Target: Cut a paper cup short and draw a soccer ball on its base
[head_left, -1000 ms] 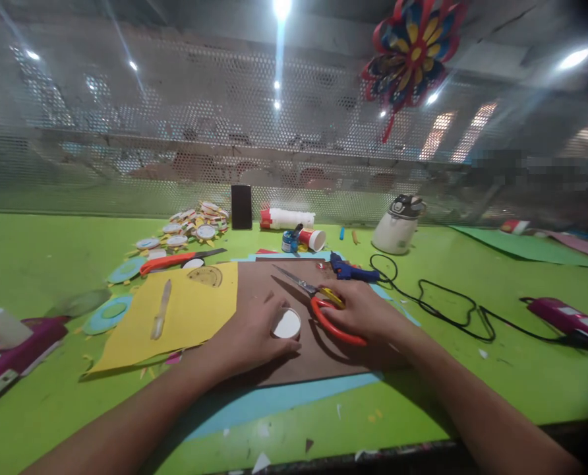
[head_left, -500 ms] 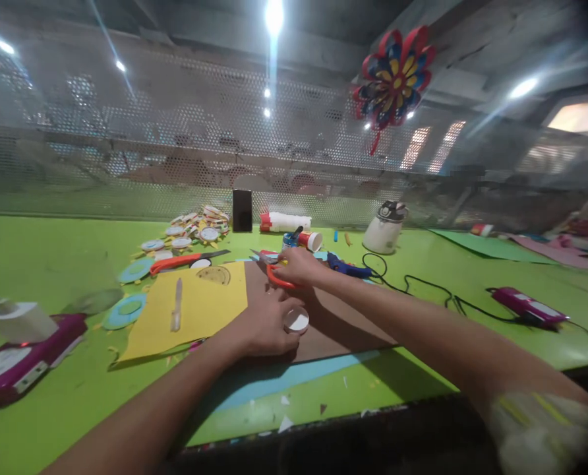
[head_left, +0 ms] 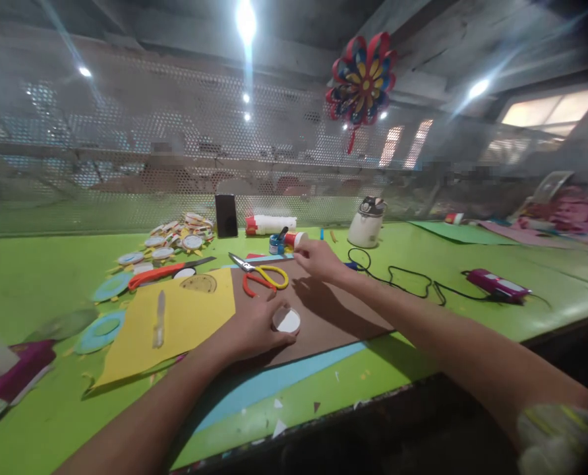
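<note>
A gray screen full of little holes (head_left: pixel 175 125) stood behind a bright green table (head_left: pixel 51 284). The left hand (head_left: pixel 259 330) had its thumb and fingers curled around a small white round piece (head_left: pixel 287 321), holding it over a brown sheet (head_left: pixel 333 307). The right hand (head_left: pixel 318 260) had its fingers bent by the rim of a red and white cup (head_left: pixel 293 239) that lay on its side; I could not tell if they gripped it.

Just past the left fingers, scissors (head_left: pixel 255 266) with a yellow loop and a red loop lay with their blades apart. A little blue jar (head_left: pixel 276 245) sat just left of the right fingers. Left of the left fingers was a yellow sheet (head_left: pixel 195 316) with a see-through stick (head_left: pixel 159 320) on top. Past that sheet lay an orange-handled knife (head_left: pixel 158 274), and beyond it a heap of round paper pieces (head_left: pixel 182 234). Farther past the right fingers stood a white jug (head_left: pixel 366 227) with a dark top. High above both hands hung a big red, blue and yellow flower (head_left: pixel 366 84).
</note>
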Demonstrator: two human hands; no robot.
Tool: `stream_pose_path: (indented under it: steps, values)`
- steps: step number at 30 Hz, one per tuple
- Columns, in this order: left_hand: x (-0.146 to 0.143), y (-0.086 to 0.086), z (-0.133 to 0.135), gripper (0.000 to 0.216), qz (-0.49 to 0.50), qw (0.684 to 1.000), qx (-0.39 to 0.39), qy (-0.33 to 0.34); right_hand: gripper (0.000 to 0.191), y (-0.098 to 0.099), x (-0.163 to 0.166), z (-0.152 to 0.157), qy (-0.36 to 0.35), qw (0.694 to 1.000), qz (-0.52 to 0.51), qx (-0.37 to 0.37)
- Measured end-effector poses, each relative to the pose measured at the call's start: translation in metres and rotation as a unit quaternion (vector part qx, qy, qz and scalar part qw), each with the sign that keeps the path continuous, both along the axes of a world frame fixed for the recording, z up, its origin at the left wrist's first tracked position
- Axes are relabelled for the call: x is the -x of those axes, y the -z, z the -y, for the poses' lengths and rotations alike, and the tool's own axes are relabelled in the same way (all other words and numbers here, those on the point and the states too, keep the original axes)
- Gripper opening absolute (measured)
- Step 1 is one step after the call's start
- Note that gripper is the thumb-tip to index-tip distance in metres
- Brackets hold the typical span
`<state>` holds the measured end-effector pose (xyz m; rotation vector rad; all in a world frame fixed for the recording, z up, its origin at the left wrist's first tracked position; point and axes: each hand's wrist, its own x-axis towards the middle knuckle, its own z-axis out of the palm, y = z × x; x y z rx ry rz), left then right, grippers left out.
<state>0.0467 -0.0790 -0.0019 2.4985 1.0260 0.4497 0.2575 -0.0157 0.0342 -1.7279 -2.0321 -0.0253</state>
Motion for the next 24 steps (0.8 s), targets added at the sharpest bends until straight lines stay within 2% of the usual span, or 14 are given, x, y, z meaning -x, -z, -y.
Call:
stream_pose_path:
  steps: [3, 6, 10, 14, 20, 24]
  values:
    - [-0.002, -0.001, 0.003, 0.042, -0.008, 1.000, -0.004, -0.013, 0.027, 0.005, -0.040, 0.010, 0.042, 0.995, -0.063, -0.062]
    - [-0.004, 0.000, 0.006, 0.044, -0.018, 1.000, 0.008, -0.009, 0.026, 0.018, -0.067, 0.016, 0.075, 0.982, -0.134, -0.112]
    - [-0.005, 0.001, 0.007, 0.049, -0.024, 0.999, 0.024, -0.011, 0.026, 0.032, -0.085, 0.019, 0.099, 0.955, -0.222, -0.171]
    - [-0.007, -0.001, 0.007, 0.047, -0.021, 0.999, 0.022, -0.021, 0.031, 0.033, -0.100, 0.019, 0.117, 0.928, -0.281, -0.218]
    - [-0.009, -0.001, 0.007, 0.047, -0.021, 1.000, 0.002, -0.019, 0.027, 0.038, -0.116, 0.011, 0.140, 0.911, -0.329, -0.205]
    - [-0.007, 0.003, 0.006, 0.062, -0.012, 1.000, -0.003, -0.023, 0.027, 0.043, -0.115, 0.006, 0.144, 0.917, -0.323, -0.184]
